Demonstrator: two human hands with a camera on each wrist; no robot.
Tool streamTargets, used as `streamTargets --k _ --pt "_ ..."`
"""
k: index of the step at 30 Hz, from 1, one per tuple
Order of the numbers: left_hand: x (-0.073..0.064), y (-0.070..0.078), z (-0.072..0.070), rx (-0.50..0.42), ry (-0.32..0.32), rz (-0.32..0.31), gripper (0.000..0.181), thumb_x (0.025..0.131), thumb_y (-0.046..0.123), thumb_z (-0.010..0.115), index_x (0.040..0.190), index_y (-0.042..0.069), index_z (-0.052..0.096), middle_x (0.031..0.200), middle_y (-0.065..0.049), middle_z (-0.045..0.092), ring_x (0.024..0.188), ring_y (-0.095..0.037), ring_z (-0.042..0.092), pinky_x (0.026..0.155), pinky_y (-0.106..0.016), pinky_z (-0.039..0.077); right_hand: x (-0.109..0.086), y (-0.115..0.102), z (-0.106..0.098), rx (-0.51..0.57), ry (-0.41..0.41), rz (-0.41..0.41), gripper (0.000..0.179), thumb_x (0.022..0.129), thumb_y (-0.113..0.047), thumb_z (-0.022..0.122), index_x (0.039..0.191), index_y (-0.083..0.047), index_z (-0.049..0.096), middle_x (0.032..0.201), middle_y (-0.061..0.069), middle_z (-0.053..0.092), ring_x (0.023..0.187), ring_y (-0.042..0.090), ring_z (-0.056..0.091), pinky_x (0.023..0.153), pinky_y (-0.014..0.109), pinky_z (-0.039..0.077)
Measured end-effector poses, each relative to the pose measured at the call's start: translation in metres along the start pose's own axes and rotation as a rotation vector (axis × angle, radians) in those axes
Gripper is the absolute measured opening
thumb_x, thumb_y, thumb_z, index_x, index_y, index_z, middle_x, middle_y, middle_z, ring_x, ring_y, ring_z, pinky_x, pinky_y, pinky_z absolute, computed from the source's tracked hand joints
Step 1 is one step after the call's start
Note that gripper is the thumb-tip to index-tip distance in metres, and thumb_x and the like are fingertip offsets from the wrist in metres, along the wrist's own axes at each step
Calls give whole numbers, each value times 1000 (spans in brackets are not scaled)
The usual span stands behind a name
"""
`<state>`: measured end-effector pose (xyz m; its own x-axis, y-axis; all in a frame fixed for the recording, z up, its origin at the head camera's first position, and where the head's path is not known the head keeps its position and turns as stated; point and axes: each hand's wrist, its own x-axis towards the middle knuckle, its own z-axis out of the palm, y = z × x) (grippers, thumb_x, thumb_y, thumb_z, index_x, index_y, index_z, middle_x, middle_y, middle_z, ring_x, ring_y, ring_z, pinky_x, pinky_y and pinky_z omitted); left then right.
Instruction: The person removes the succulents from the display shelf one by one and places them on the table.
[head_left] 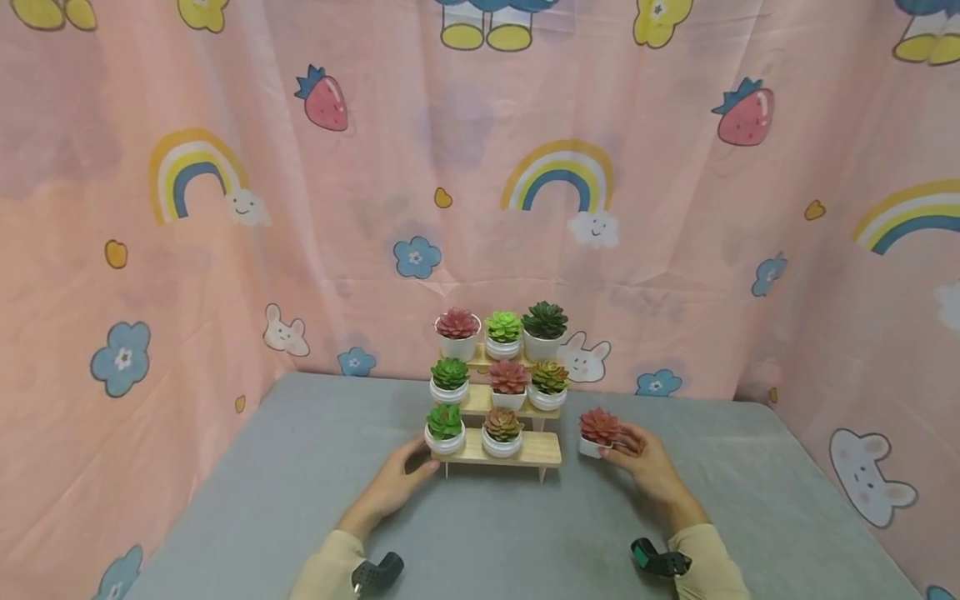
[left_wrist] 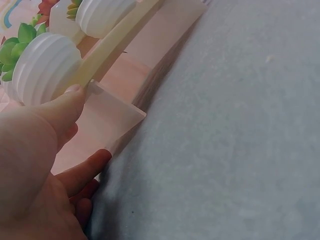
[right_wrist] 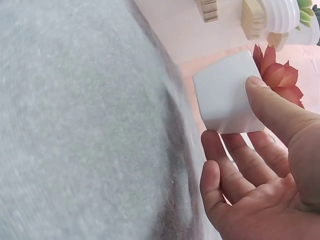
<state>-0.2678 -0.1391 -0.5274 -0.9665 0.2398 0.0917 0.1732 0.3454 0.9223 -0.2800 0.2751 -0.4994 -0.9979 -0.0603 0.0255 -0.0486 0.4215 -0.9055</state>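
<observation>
A three-step wooden plant stand with potted artificial succulents stands on the table. At the left end of its lowest step, my left hand grips the stand, thumb tip at the plank's edge beside a green succulent in a ribbed white pot. The fingers curve by the pale leg panel. To the right of the stand, my right hand holds a red succulent. Thumb and fingers pinch its square white pot, which is tilted in the right wrist view.
A brownish succulent sits mid-way along the lowest step. Three pots, including a red succulent, fill the middle step, and three more the top one, a dark green succulent at its right. Behind the grey table hangs a pink patterned curtain.
</observation>
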Motion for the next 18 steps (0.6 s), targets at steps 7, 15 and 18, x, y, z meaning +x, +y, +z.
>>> streamTargets --k 7,15,18 --pt "1 1 1 11 0 22 62 99 29 65 152 3 43 151 -19 52 146 -42 40 123 -63 25 -1 -2 0 -21 2 12 66 96 -12 69 149 11 35 146 34 49 135 46 51 105 42 54" --pt "-1 0 0 10 10 10 61 99 27 65 151 3 45 150 -19 53 146 -42 40 123 -63 23 -3 2 -4 -32 -18 -21 68 96 -12 70 148 13 35 146 37 48 135 48 51 102 38 56" --pt "-1 1 -1 8 8 18 61 99 26 65 151 2 44 149 -20 53 146 -42 40 123 -63 23 -3 4 -6 -34 -10 -34 65 96 -9 69 147 13 36 144 36 50 133 46 53 93 23 55"
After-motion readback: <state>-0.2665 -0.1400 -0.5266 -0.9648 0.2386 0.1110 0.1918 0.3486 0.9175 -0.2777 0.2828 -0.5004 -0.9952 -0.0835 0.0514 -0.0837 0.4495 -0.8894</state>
